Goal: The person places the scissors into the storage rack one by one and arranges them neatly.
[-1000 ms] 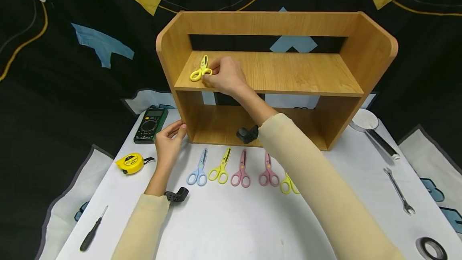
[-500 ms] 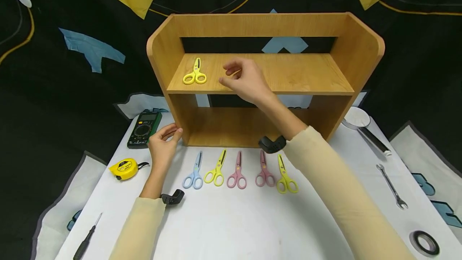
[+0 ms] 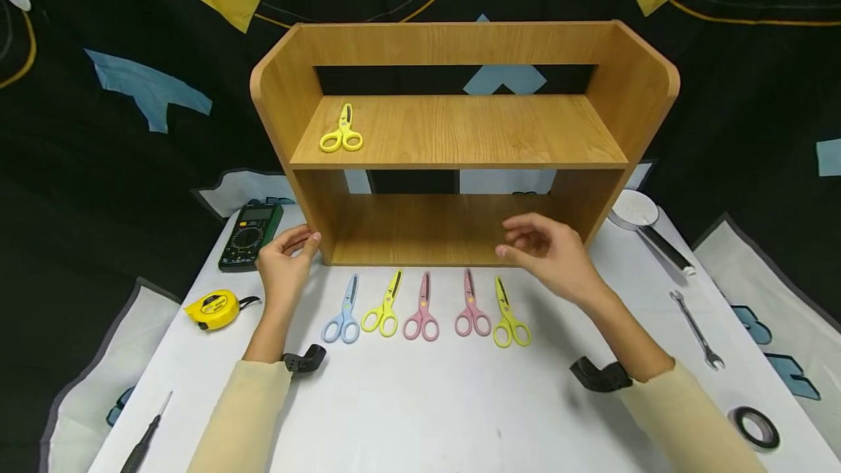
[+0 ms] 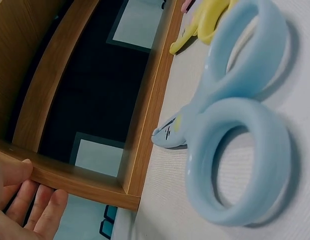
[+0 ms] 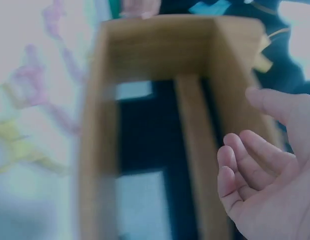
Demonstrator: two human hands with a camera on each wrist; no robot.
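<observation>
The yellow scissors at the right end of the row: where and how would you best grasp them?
Probably by the handles of the yellow scissors, the right hand coming from above on the near right side. They lie flat on the table, handles toward the person, tips toward the shelf, with no other scissors to their right.

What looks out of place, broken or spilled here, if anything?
Nothing looks spilled or damaged. The one mild oddity is a yellow pair of scissors lying alone on the upper shelf, while five other pairs lie in a row on the white table. It lies flat, though, so it may well be placed there deliberately.
</observation>
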